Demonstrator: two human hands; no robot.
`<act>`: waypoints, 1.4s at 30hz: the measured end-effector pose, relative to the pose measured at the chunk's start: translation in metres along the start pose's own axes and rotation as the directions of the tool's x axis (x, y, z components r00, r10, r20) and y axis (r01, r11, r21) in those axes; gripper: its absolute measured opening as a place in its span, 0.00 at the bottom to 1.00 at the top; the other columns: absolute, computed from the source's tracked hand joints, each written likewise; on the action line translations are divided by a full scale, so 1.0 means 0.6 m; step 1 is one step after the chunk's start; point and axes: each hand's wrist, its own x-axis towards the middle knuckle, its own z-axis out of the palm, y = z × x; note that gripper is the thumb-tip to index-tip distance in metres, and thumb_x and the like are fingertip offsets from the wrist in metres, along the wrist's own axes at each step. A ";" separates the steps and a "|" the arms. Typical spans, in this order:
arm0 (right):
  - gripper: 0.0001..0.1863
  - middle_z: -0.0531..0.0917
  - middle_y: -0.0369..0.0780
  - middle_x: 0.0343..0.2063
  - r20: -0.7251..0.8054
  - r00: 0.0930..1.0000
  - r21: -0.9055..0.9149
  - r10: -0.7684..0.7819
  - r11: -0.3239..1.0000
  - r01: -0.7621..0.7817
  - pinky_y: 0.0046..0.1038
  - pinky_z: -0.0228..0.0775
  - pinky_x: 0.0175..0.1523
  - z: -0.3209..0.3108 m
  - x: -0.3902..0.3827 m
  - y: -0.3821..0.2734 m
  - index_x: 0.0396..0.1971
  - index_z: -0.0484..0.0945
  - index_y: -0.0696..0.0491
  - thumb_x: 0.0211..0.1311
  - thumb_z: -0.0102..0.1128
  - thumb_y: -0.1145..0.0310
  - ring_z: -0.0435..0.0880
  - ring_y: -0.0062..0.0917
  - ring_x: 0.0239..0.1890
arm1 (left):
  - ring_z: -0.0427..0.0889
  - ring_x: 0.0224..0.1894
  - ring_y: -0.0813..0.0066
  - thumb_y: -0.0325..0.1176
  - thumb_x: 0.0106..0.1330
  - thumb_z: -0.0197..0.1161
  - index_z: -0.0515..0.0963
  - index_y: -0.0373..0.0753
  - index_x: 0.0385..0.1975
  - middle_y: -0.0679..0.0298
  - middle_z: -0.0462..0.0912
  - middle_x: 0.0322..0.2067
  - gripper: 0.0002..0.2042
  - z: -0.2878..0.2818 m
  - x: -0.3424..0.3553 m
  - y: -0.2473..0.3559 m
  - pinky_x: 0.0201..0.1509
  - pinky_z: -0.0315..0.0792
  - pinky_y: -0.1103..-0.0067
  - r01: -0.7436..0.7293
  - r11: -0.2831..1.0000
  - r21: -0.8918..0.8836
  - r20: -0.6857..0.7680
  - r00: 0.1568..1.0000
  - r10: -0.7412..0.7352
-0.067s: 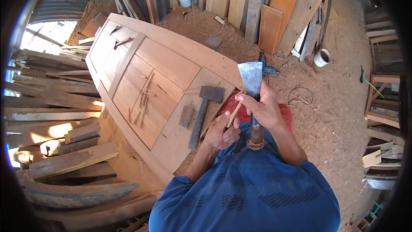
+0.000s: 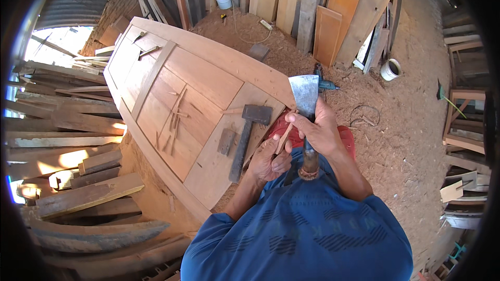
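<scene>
In my right hand [image 2: 324, 129] is a broad-bladed chisel [image 2: 304, 92], its flared steel blade pointing away from me and its wooden handle toward my body. My right thumb and forefinger also touch the far end of a thin wooden strip [image 2: 284, 138]. The fingers of my left hand [image 2: 270, 160] pinch the strip's near end, beside the chisel. Left of my hands, a mallet [image 2: 256, 114] with a dark head lies on a wooden door panel [image 2: 208, 177]. Close to its handle rests a small wooden block [image 2: 226, 142].
Thin wood slivers [image 2: 176, 117] lie mid-panel, and a metal tool [image 2: 149, 52] is at the far end. Stacked timber [image 2: 88, 195] borders the left. Upright boards [image 2: 328, 31] lean at the back. A power tool [image 2: 327, 84] and a white bucket [image 2: 390, 69] stand on the sawdust-covered ground.
</scene>
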 end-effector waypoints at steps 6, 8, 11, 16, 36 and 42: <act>0.15 0.79 0.35 0.28 -0.080 0.996 -0.069 -0.035 0.997 0.030 0.20 0.69 0.24 -0.006 0.006 0.006 0.47 0.69 0.56 0.65 0.62 0.69 0.73 0.14 0.20 | 0.60 0.17 0.85 0.49 0.77 0.47 0.75 0.39 0.35 0.72 0.66 0.16 0.19 -0.005 0.011 -0.008 0.21 0.56 0.84 -0.117 0.935 0.334 -0.125 0.978 0.167; 0.13 0.79 0.36 0.30 -0.126 0.992 0.077 -0.003 0.997 0.012 0.21 0.70 0.25 -0.001 0.006 0.004 0.48 0.67 0.55 0.68 0.57 0.69 0.73 0.15 0.20 | 0.60 0.18 0.85 0.48 0.77 0.47 0.75 0.40 0.34 0.72 0.66 0.17 0.18 -0.011 0.019 -0.002 0.22 0.57 0.84 -0.142 0.940 0.311 -0.174 0.964 0.203; 0.10 0.78 0.38 0.32 -0.097 0.991 0.401 0.093 0.915 -0.047 0.23 0.72 0.26 0.012 -0.007 0.009 0.48 0.67 0.54 0.71 0.50 0.69 0.73 0.16 0.21 | 0.61 0.19 0.86 0.45 0.78 0.48 0.75 0.40 0.33 0.73 0.67 0.18 0.17 -0.022 0.037 0.013 0.22 0.58 0.84 -0.225 0.897 0.380 -0.202 0.926 0.318; 0.08 0.75 0.36 0.30 0.292 0.918 0.540 0.268 0.746 -0.390 0.22 0.72 0.26 0.063 -0.059 0.000 0.48 0.65 0.52 0.73 0.45 0.69 0.70 0.14 0.20 | 0.68 0.25 0.89 0.38 0.78 0.49 0.76 0.39 0.34 0.74 0.72 0.22 0.13 0.000 0.070 0.031 0.28 0.64 0.85 -0.259 0.713 0.652 -0.361 0.720 0.592; 0.10 0.72 0.36 0.26 -0.014 1.000 0.420 0.013 0.908 -0.006 0.20 0.68 0.22 0.012 -0.109 -0.070 0.50 0.62 0.54 0.75 0.44 0.67 0.66 0.12 0.17 | 0.64 0.19 0.86 0.38 0.78 0.46 0.74 0.36 0.29 0.70 0.69 0.19 0.16 -0.043 -0.053 -0.030 0.25 0.59 0.85 -0.172 0.359 0.917 -0.049 0.846 0.531; 0.15 0.78 0.37 0.28 -0.040 0.999 0.052 -0.032 0.998 0.034 0.19 0.67 0.23 -0.004 -0.023 -0.029 0.49 0.66 0.59 0.68 0.56 0.71 0.70 0.12 0.18 | 0.56 0.17 0.86 0.46 0.78 0.44 0.73 0.38 0.32 0.74 0.58 0.14 0.19 0.003 -0.022 -0.009 0.20 0.54 0.84 -0.168 0.973 0.158 -0.087 0.979 0.183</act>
